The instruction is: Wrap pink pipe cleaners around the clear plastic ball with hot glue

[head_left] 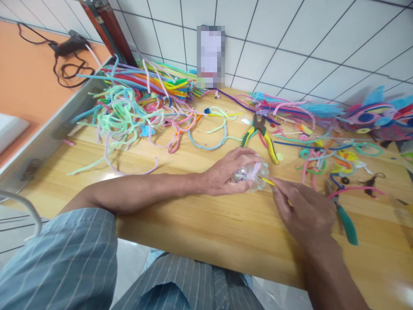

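Note:
My left hand (227, 172) is wrapped round a clear, rounded plastic piece (258, 184) near the middle of the wooden table. Something pale lilac shows inside or on the clear piece. From the right, my right hand (300, 209) pinches a thin yellow stick (268, 181), whose far end meets the clear piece. What exactly the tip touches is too small to tell. Just beyond my hands lie pliers with yellow and black handles (271, 148). A green-handled tool (347, 224) rests beside my right hand, its head partly hidden.
Heaps of coloured fuzzy stems (122, 107) cover the back left of the table (193, 224). More stems (290, 107) and a colourful fish-like figure (368, 116) lie at the right. A phone (211, 56) leans on the tiled wall. A black cable (72, 69) is at far left.

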A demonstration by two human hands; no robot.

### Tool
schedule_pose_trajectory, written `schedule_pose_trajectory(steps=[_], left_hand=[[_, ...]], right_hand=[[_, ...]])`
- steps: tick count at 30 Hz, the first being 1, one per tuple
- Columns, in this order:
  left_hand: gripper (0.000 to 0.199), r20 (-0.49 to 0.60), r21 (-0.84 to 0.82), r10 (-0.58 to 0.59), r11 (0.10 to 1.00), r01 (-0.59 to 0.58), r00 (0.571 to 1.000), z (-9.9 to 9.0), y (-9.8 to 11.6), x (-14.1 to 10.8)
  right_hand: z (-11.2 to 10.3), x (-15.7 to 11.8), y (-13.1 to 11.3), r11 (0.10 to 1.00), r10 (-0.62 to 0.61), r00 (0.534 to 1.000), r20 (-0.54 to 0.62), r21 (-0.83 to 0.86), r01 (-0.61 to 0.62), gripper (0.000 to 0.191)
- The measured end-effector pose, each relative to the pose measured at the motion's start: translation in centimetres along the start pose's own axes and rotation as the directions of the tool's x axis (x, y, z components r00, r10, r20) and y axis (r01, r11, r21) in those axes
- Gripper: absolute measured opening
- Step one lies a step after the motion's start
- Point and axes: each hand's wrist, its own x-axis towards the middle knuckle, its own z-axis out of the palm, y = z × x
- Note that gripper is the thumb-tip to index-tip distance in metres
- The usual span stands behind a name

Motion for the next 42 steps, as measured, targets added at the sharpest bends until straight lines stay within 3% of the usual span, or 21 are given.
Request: schedule_pose_trajectory(steps=[42], left_hand=[[0.065,-0.023,0.040,0.031,0.999,-0.030,0.999,-0.01,0.08,0.01]], right_hand=[[-0.10,0.10,-0.24,0.998,-0.018,1.000,0.011,-0.067,0.019,0.029]])
